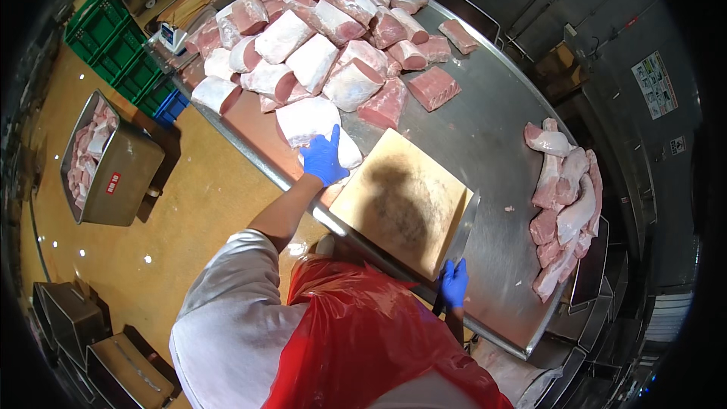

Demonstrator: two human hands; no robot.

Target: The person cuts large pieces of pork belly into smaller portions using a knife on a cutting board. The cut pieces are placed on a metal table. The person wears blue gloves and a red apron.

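Note:
My left hand [323, 159], in a blue glove, lies with fingers spread on the near end of a pork loin piece [308, 117] topped with white fat. That piece sits at the near edge of a big heap of cut pork loins [310, 38]. To its right, a cream cutting board [435, 170] lies at the table's near edge with a shadow and dark stains on it. My right hand [454, 284], also blue-gloved, is closed round the handle of a long knife. The knife's blade [461, 235] points away from me along the board's right edge.
The steel table [485, 151] has a raised rim. Long pork strips [564, 204] are piled at its right end. On the floor to the left stands a steel tub [125, 174] of meat. Green crates [113, 45] and a small scale [173, 38] are at the far left.

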